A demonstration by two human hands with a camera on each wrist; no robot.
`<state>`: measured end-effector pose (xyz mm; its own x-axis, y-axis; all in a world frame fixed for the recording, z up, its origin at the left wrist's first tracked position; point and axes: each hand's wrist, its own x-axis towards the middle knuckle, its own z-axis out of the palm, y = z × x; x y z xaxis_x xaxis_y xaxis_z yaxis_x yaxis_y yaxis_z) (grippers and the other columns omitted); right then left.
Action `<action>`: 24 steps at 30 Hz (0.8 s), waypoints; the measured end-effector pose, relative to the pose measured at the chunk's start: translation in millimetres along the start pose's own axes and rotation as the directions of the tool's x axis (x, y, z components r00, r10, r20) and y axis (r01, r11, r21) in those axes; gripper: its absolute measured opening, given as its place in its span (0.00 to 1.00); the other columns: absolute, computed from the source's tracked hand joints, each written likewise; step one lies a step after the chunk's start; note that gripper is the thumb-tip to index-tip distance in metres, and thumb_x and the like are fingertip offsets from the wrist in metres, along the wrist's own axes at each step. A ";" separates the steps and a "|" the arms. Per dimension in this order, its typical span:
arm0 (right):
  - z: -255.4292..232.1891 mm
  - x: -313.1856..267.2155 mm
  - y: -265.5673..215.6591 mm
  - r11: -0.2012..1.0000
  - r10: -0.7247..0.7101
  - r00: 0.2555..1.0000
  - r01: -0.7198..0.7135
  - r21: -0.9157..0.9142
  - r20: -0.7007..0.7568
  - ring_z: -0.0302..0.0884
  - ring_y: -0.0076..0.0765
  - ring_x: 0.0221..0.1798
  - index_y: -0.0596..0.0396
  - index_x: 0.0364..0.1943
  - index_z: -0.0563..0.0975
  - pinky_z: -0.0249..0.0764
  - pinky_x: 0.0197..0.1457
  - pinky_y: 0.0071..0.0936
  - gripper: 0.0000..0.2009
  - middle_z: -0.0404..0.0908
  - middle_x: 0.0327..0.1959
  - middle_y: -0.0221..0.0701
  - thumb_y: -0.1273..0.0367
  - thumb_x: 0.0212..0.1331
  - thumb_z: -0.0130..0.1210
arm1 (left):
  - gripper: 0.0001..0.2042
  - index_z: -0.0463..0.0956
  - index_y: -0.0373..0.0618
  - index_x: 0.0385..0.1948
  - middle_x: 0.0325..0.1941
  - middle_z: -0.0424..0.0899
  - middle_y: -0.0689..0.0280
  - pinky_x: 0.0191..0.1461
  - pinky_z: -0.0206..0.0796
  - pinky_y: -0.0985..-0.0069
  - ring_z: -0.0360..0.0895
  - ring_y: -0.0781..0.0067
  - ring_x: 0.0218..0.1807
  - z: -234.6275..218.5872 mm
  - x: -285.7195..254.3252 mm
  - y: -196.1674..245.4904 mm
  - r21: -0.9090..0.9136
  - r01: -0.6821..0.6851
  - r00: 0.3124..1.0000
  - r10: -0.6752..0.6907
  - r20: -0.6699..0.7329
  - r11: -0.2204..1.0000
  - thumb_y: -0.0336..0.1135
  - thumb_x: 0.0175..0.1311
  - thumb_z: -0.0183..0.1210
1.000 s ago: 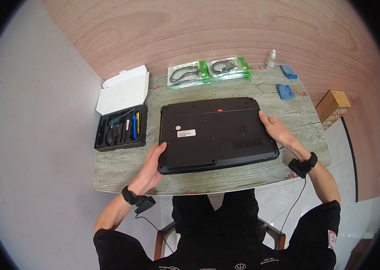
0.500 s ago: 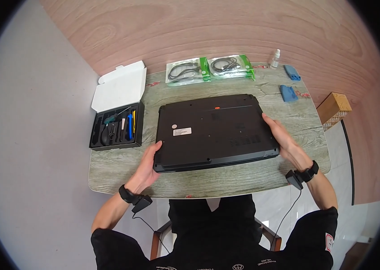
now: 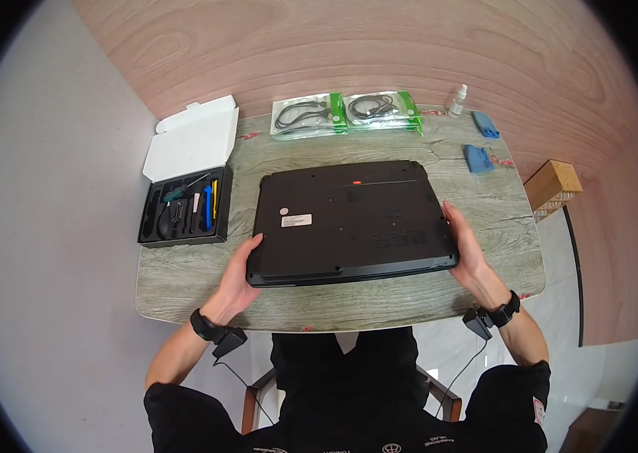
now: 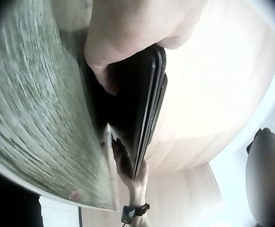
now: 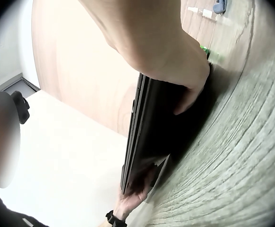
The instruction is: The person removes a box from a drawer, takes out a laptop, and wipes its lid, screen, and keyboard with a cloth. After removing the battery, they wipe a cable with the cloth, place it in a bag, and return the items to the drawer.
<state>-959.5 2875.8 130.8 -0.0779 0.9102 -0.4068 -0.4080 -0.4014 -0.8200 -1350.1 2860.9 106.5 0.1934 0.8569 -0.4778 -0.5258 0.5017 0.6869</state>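
Left hand (image 3: 237,277), right hand (image 3: 469,251) hold laptop (image 3: 349,223) by sides

Bright, fisheye-curved, dark at corners.

We log a pinkish wood-grain wall (image 3: 379,45) behind a round-cornered, grey-green wood-grain table (image 3: 477,200); a plain pale-grey wall (image 3: 47,226) at the head view's left; pale, glossy flooring (image 3: 560,294), probably tiled; a brown-framed chair (image 3: 249,411), mostly hidden.

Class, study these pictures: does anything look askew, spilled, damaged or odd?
I see no spill or damage. The laptop is underside up. The green-handled screwdriver looks askew: it lies slantwise in its toolbox, unlike the lengthwise blue tool.
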 end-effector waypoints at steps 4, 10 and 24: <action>-12.1 7.2 9.5 0.996 -0.077 0.997 0.078 -0.044 0.009 0.70 0.31 0.66 0.56 0.67 0.69 0.66 0.71 0.29 0.29 0.73 0.65 0.32 0.49 0.74 0.47 | 0.21 0.73 0.40 0.59 0.60 0.81 0.64 0.66 0.68 0.72 0.78 0.73 0.59 11.6 -2.5 -6.8 0.043 -0.080 0.991 0.084 -0.108 0.996 0.46 0.76 0.50; -12.7 9.6 15.5 0.962 -0.256 0.966 0.251 -0.104 -0.033 0.58 0.35 0.77 0.60 0.74 0.60 0.54 0.79 0.32 0.34 0.62 0.76 0.37 0.49 0.75 0.45 | 0.31 0.55 0.37 0.74 0.75 0.64 0.58 0.75 0.54 0.73 0.62 0.68 0.74 12.4 4.2 -20.1 0.396 -0.399 0.865 0.483 -0.135 0.827 0.48 0.79 0.47; -13.6 7.9 32.5 0.874 -0.321 0.946 0.311 -0.373 0.037 0.43 0.41 0.83 0.61 0.77 0.52 0.42 0.82 0.35 0.40 0.49 0.81 0.43 0.43 0.75 0.39 | 0.27 0.57 0.36 0.74 0.76 0.63 0.56 0.77 0.51 0.73 0.60 0.66 0.76 7.6 8.7 -36.5 0.592 -0.467 0.803 0.596 -0.027 0.657 0.39 0.79 0.49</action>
<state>-961.0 2868.5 95.4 0.0240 0.9940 -0.1067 -0.0414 -0.1056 -0.9935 -1322.9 2851.0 81.5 -0.1807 0.9835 0.0107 0.0549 -0.0008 0.9985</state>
